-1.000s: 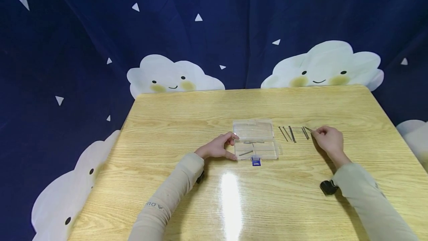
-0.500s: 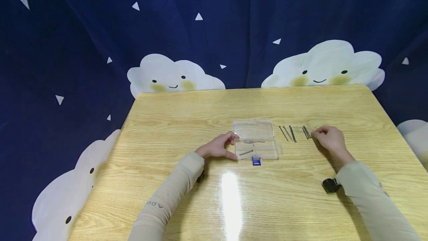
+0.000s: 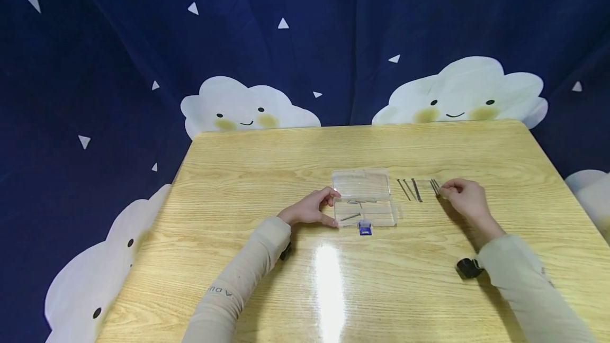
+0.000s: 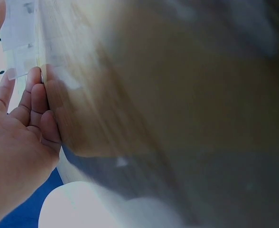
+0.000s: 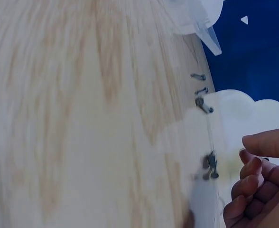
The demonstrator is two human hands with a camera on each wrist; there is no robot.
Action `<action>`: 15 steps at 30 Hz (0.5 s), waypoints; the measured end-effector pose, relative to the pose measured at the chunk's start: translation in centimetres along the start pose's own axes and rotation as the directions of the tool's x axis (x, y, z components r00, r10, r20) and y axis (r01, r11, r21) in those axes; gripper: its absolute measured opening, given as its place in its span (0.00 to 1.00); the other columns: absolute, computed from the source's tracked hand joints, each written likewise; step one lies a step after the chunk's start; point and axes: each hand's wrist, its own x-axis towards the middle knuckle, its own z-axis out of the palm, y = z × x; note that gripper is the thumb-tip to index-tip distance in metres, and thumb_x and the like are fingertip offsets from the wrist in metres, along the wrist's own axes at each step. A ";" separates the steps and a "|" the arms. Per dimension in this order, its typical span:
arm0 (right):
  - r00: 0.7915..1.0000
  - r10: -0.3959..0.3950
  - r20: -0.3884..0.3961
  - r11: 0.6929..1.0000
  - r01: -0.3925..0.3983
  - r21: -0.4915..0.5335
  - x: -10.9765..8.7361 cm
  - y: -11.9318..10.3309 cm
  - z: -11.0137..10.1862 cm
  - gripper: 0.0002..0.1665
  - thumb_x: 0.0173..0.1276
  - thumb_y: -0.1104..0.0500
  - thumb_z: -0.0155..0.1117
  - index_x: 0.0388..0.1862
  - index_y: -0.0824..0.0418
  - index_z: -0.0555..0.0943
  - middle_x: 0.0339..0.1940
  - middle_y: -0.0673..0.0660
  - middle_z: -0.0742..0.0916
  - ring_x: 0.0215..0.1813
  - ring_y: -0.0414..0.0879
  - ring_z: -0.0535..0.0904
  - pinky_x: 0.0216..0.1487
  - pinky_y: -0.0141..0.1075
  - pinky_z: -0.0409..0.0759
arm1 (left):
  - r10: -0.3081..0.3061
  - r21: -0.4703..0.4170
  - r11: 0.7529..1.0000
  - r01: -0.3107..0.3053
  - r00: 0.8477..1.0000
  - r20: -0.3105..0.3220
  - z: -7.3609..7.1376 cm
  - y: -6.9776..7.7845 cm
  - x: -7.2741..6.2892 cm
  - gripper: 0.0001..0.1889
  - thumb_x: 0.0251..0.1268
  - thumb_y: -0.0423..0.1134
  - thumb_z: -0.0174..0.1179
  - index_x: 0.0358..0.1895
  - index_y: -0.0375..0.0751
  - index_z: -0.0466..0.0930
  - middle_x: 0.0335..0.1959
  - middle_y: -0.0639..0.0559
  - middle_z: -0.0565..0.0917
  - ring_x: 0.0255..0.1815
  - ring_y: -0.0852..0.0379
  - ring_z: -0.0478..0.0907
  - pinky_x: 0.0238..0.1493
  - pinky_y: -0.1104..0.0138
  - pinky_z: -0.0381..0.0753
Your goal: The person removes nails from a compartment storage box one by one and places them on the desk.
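Note:
My left hand (image 3: 312, 208) holds the left end of a clear plastic box (image 3: 378, 217), thumb at its front corner and forefinger near the hinge. The box's lid (image 3: 360, 184) lies folded back, and a blue latch (image 3: 365, 229) juts from the front. Inside rest a few metal fasteners, including a screw-like one (image 3: 350, 217). My right hand (image 3: 464, 197) has its thumb and forefinger right at the lower ends of a small group of long, thin, headed metal fasteners (image 3: 434, 186). In the right wrist view, nothing shows between the thumb (image 5: 263, 142) and forefinger; the other fingers are loosely curled.
Left of that group lie 3 more long metal fasteners (image 3: 410, 189), between it and the box. The wooden table (image 3: 238, 163) ends at a dark blue curtain (image 3: 333, 41) with cloud prints. A glare strip (image 3: 329, 290) shows on the table's near side.
The right hand set a slanted fastener down beside the other two, then shifted slightly left to their lower ends. The three now lie close together. The left hand and box have not moved.

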 end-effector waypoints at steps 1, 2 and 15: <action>1.000 -0.008 -0.002 1.000 0.008 0.004 0.0 -0.1 0.1 0.15 0.64 0.57 0.58 0.37 0.71 0.80 0.20 0.55 0.79 0.20 0.41 0.67 0.23 0.34 0.66 | -0.001 -0.002 1.000 0.001 1.000 0.000 0.0 0.0 0.0 0.33 0.46 0.35 0.70 0.56 0.35 0.64 0.37 0.44 0.69 0.35 0.54 0.62 0.39 0.70 0.60; 1.000 -0.018 -0.005 1.000 0.018 0.009 0.0 -0.3 0.3 0.14 0.63 0.58 0.59 0.36 0.71 0.80 0.19 0.55 0.78 0.19 0.40 0.67 0.22 0.33 0.65 | -0.004 -0.002 1.000 0.004 1.000 0.002 0.0 0.0 0.0 0.33 0.46 0.35 0.70 0.57 0.35 0.64 0.37 0.44 0.69 0.35 0.54 0.62 0.39 0.70 0.60; 0.997 -0.078 0.020 0.993 0.076 0.085 -0.3 -2.0 1.6 0.11 0.61 0.61 0.62 0.35 0.70 0.81 0.17 0.56 0.77 0.16 0.39 0.66 0.19 0.32 0.65 | -0.002 0.013 1.000 0.002 1.000 -0.003 0.0 0.3 -0.1 0.33 0.46 0.35 0.70 0.57 0.35 0.64 0.37 0.45 0.69 0.36 0.54 0.62 0.39 0.71 0.61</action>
